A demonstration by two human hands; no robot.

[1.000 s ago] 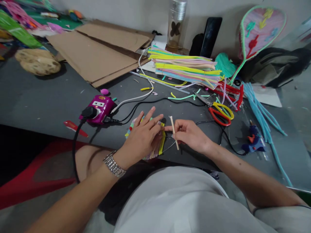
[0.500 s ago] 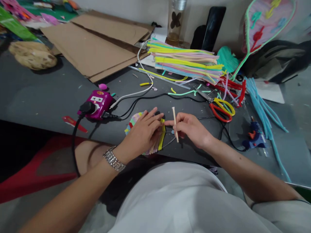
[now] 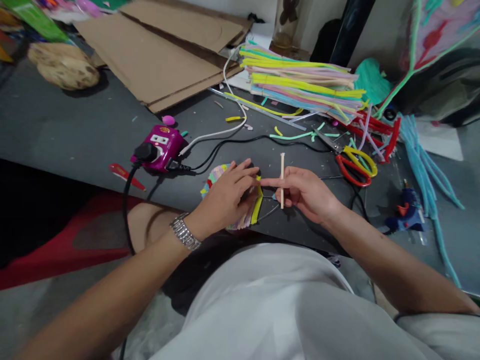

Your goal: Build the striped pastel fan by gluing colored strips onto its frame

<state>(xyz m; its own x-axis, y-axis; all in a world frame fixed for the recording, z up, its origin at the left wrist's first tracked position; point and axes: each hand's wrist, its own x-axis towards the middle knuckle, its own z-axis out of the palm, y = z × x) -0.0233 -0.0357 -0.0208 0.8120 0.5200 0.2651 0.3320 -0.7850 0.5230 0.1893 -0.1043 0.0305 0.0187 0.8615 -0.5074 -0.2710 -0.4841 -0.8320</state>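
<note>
My left hand (image 3: 228,199) lies with outstretched fingers over a small striped piece made of pipe cleaners (image 3: 247,217), pressing it against the table's near edge. Much of the piece is hidden under the palm; yellow strips show along its right side. My right hand (image 3: 305,192) pinches a short cream pipe cleaner (image 3: 282,172), held nearly upright. Its index finger stretches left and reaches the yellow edge, close to my left fingertips. A thin wire-like line (image 3: 268,196) runs from the piece toward my right hand.
Scissors (image 3: 354,162), a blue glue gun (image 3: 408,207) and light-blue pipe cleaners (image 3: 423,170) lie to the right. Bundled pipe cleaners (image 3: 300,82) and cardboard sheets (image 3: 161,55) are behind. A purple power socket (image 3: 161,147) with a black cable (image 3: 129,210) stands left, beside a red cutter (image 3: 126,176).
The whole view has shifted, so things appear farther right and higher. The cream pipe cleaner stands more upright, and my right index finger is straighter. My left hand stays on the striped piece.
</note>
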